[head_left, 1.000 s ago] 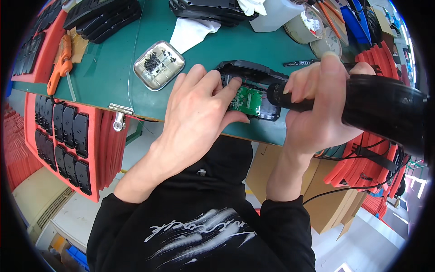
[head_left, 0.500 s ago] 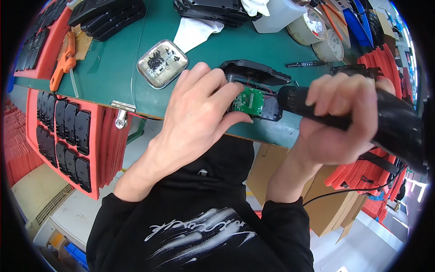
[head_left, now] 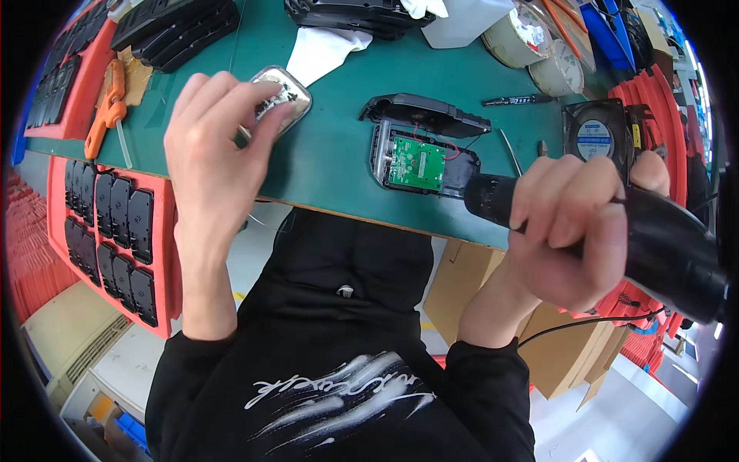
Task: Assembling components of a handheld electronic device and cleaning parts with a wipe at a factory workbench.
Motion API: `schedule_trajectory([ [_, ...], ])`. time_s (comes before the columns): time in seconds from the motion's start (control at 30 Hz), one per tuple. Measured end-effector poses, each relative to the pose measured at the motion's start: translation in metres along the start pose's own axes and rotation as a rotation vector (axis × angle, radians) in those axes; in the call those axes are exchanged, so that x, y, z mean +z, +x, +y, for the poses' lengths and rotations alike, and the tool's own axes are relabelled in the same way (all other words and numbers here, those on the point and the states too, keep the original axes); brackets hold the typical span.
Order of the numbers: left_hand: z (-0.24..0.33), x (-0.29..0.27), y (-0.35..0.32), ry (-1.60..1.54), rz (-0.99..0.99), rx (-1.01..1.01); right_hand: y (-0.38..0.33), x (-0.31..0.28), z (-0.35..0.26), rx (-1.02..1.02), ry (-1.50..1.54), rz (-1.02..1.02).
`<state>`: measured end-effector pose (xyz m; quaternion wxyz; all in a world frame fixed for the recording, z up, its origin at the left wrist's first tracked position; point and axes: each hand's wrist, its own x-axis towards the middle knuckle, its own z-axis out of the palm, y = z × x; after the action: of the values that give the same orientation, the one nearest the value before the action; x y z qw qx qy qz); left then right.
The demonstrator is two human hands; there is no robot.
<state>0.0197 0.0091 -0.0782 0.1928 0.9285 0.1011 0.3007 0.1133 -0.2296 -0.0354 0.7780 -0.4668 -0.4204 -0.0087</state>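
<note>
My left hand (head_left: 219,127) is over a small metal tin (head_left: 302,98) of tiny dark screws. Its thumb and forefinger reach into the tin, slightly apart, with nothing visible between them. My right hand (head_left: 573,223) is wrapped round a thick black electric screwdriver (head_left: 662,235), its nose pointing left. Just beyond that nose lies an opened black device housing (head_left: 380,158) with a green circuit board (head_left: 416,163) inside. The housing's other half (head_left: 431,114) stands behind it, joined by thin red wires. The screwdriver's bit cannot be made out.
An orange hot glue gun (head_left: 112,104) lies at the left, near a red foam tray of black housings (head_left: 129,215). Stacked black devices (head_left: 181,31), a white cloth (head_left: 323,55) and a black marker (head_left: 517,100) sit farther back. A fan (head_left: 593,135) stands at the right.
My left hand has left the circuit board and moved left to the tin. The screwdriver has shifted slightly left and down, still in my right hand.
</note>
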Motion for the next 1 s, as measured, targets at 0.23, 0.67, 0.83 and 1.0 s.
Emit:
schedule_trajectory([
  [0.23,0.032,0.007,-0.009,-0.221,-0.315,0.173,-0.004,0.0,0.005,0.045,-0.009,0.026],
  [0.67,0.045,0.035,-0.011,-0.286,-0.33,0.194,-0.003,0.021,0.009,0.036,-0.225,0.136],
  [0.83,0.044,0.034,-0.011,-0.276,-0.344,0.198,-0.004,0.022,0.002,0.113,-0.388,0.091],
  [1.0,0.045,0.031,-0.01,-0.252,-0.375,0.19,-0.004,0.032,0.001,0.118,-0.472,0.212],
])
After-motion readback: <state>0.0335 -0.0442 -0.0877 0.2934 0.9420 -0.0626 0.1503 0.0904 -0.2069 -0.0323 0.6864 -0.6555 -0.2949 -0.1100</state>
